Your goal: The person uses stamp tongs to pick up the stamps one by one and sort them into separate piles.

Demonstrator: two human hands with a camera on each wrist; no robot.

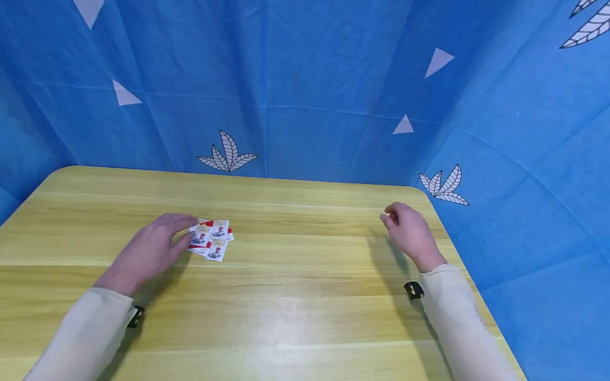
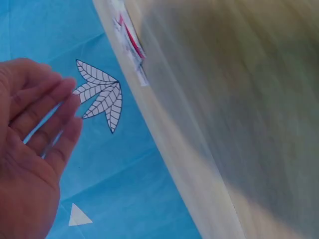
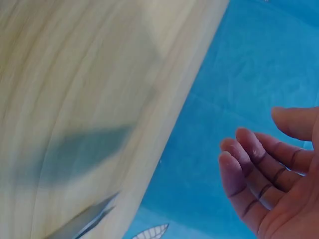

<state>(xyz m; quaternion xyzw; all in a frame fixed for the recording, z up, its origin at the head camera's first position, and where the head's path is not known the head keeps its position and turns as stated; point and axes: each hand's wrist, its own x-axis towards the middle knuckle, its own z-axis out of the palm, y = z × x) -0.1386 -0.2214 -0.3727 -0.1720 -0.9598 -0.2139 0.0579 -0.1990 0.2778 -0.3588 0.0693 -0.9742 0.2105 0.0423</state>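
Observation:
A small overlapping pile of printed paper pieces, white with red parts and little pictures, lies on the table left of centre. My left hand hovers at the pile's left side, fingers loosely bent; its palm shows nothing held in the left wrist view. Over the table's right side is my right hand, its fingers relaxed and slightly curled. Nothing sits in that palm in the right wrist view. A grey pointed thing, its kind unclear, shows on the table at that view's lower left.
The light wooden table has rounded far corners. Behind it and along its right side hangs a blue cloth with white triangles and leaf prints. Both forearms wear pale sleeves, with a small black device at the right wrist.

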